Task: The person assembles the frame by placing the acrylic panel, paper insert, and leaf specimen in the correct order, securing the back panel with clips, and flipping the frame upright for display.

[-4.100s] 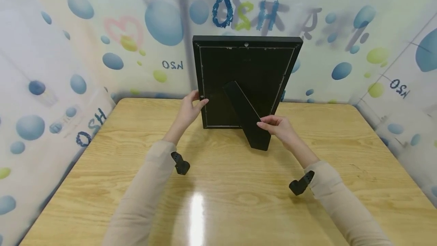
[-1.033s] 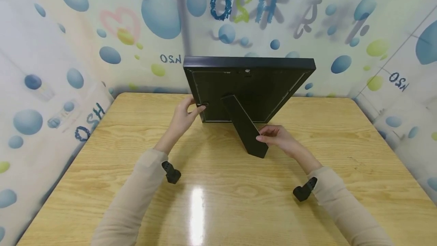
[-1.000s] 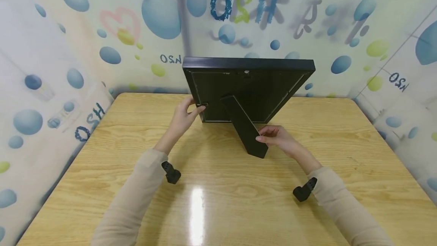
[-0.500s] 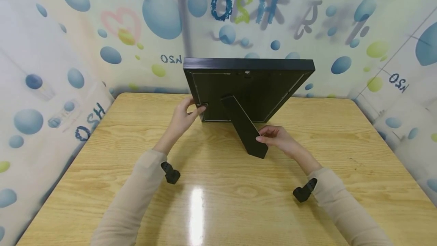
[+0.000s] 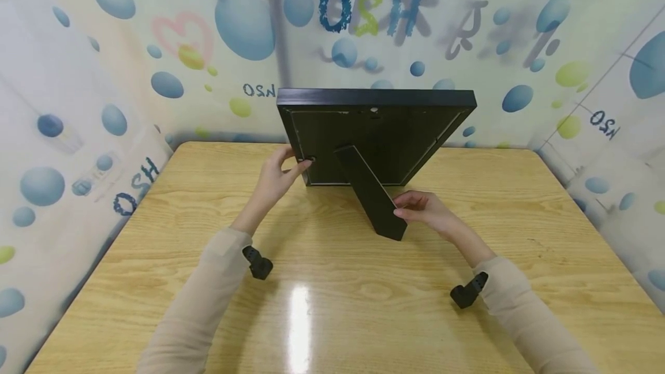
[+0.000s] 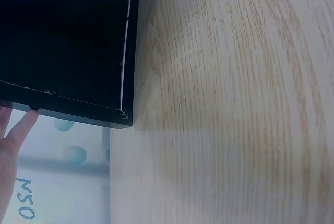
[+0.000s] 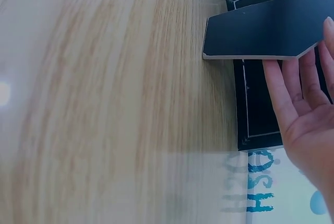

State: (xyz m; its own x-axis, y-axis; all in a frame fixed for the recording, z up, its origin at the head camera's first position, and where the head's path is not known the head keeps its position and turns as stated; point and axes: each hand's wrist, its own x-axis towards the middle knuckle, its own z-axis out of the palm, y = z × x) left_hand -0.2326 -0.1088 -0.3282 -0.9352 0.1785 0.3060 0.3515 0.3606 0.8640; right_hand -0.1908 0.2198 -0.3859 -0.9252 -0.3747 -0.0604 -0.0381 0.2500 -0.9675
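Note:
A black picture frame [image 5: 415,131] stands with its back toward me near the far side of the table, leaning my way. Its easel leg [image 5: 369,195] slants out from the back, with its foot down at the wood. My left hand [image 5: 275,178] pinches the frame's left edge, thumb on the back and fingers behind the side. In the left wrist view the frame's corner [image 6: 122,117] shows beside those fingers. My right hand [image 5: 428,212] holds the leg's right edge near the foot; in the right wrist view its fingers [image 7: 282,96] reach behind the leg, thumb at the edge.
The wooden table [image 5: 363,316] carries a bright light reflection. Walls printed with blue and green dots [image 5: 244,22] rise behind and at both sides. Small black wrist cameras [image 5: 260,267] sit at the cuffs of both beige sleeves.
Since the oldest frame, the picture frame has tipped from near upright toward me, and the leg's foot has come closer. In the last half second only the right thumb has shifted slightly right.

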